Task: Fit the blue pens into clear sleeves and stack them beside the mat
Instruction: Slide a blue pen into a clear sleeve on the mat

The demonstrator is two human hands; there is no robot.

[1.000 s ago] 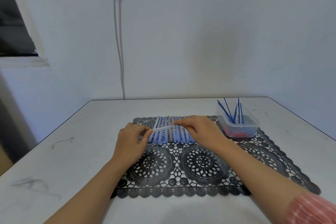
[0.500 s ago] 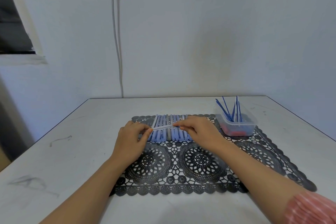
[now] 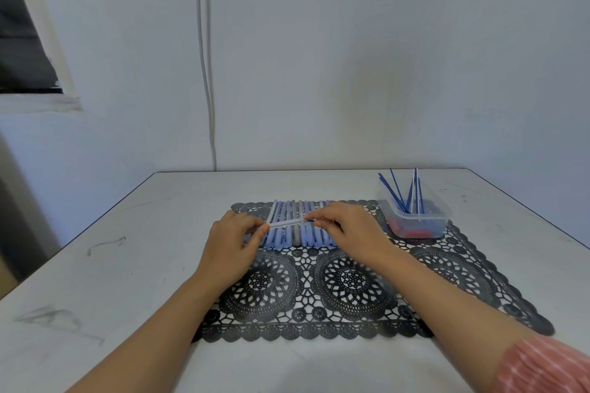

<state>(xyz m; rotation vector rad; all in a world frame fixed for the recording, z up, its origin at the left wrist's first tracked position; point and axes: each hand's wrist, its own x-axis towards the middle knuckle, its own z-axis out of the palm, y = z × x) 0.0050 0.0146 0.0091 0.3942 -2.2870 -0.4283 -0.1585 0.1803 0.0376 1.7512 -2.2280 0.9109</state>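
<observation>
Pens lie in a row of pens point(image 3: 287, 238) on the far part of the mat point(image 3: 447, 271), side by side and touching, with their length pointing away from the person; most of them are blue, one near the middle is grey, and a pale one at the left end lies a little slanted; just above this row one clear sleeve point(image 3: 285, 223) is held crosswise, nearly level, with its right end slightly higher; the left hand point(image 3: 231, 242) pinches the left end of it between thumb and forefinger, the other fingers curled under; the right hand point(image 3: 348, 230) pinches the right end in the same manner, and a small bit of blue shows at its fingertips, too small for me to tell what it is; the mat is black with a lace pattern of round figures and lies on a pale grey table point(image 3: 127, 265), both forearms passing over its near edge; at the far right corner of the mat stands a clear plastic tub point(image 3: 424, 225) with thin blue sticks point(image 3: 396, 191) leaning up out of it and red pieces point(image 3: 405, 228) at the bottom; a pink cuff point(image 3: 542, 367) covers the right arm at the lower corner; behind the table a white wall point(image 3: 351, 73) rises, with a grey cable point(image 3: 206, 73) running down it to the table edge.
</observation>
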